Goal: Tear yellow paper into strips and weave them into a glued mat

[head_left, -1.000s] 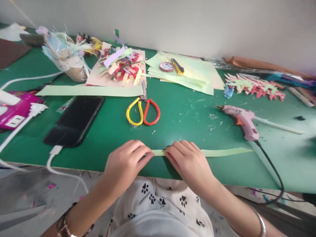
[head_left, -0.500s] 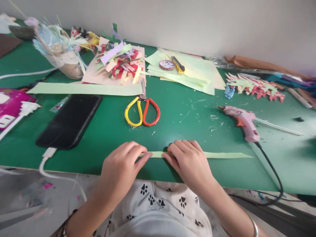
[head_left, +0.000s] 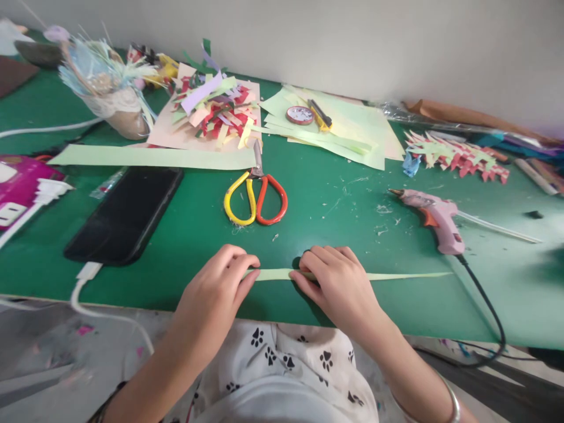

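A narrow pale-green paper strip (head_left: 274, 274) lies along the near part of the green table, pinched by both hands. My left hand (head_left: 224, 279) has thumb and fingers closed on its left part, hiding that end. Farther right, my right hand (head_left: 337, 279) grips the strip between thumb and bent fingers, and the pointed end runs out beyond it. Ahead of the hands lie scissors (head_left: 255, 197) with one yellow and one red handle. A wider pale-green strip (head_left: 154, 157) touches the scissor blades and overlaps the top of a black phone (head_left: 127, 217).
On the right rests a pink glue gun (head_left: 432, 217) with its cord (head_left: 489, 299) curving over the table edge. A zigzag folded-paper piece (head_left: 458, 157), cut paper strips (head_left: 220, 111), green sheets (head_left: 370, 132) with a cutter (head_left: 320, 116), and a decorated basket (head_left: 114, 100) stand farther back.
My left hand has shifted slightly left along the strip, so more of it shows between the hands. The strip's right part now looks narrower. My right hand stays almost in place.
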Available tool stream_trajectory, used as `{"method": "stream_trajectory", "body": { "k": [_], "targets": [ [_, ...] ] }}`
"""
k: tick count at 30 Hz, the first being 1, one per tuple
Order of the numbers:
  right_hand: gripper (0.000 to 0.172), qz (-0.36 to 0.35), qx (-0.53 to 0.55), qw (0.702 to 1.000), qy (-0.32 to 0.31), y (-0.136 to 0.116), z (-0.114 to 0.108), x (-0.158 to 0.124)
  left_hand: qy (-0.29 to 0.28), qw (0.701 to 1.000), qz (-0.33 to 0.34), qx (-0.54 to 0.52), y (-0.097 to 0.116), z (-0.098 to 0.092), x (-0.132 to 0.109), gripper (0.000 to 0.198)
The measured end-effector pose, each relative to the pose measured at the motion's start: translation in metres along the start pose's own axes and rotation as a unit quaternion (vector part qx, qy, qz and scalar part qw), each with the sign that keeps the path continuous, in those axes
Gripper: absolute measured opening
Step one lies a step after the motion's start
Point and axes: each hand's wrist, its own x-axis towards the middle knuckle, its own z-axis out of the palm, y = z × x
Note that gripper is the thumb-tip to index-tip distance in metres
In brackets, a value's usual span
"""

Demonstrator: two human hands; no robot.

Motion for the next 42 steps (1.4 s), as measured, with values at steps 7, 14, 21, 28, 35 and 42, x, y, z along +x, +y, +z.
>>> {"method": "stream_trajectory", "body": {
  "k": [7, 14, 21, 28, 35, 42],
  "targets": [
    [0.024, -0.019, -0.009, 1.000, 0.004, 0.002, -0.001, 0.003, 0.032, 0.989, 0.089, 0.115, 0.003, -0.003, -0.004, 0.027],
    [0.025, -0.027, 0.001, 0.999, -0.017, 0.004, -0.001, 0.003, 0.010, 0.970, 0.221, 0.098, 0.019, 0.008, -0.011, 0.031],
    [0.022, -0.023, 0.098, 0.995, -0.023, 0.017, -0.004, -0.009, 0.008, 0.979, 0.180, 0.100, 0.020, 0.014, -0.020, 0.040],
    [0.022, 0.001, 0.132, 0.991, -0.009, 0.040, -0.009, -0.021, 0.011, 0.972, 0.188, 0.143, 0.021, 0.015, -0.019, 0.048],
    [0.026, 0.017, 0.132, 0.991, -0.028, 0.056, -0.015, -0.031, -0.010, 0.970, 0.164, 0.180, 0.026, 0.017, -0.021, 0.057],
    [0.032, 0.026, 0.077, 0.997, 0.005, 0.062, -0.012, -0.038, -0.026, 0.969, 0.150, 0.193, 0.030, 0.016, -0.022, 0.060]
  ]
}}
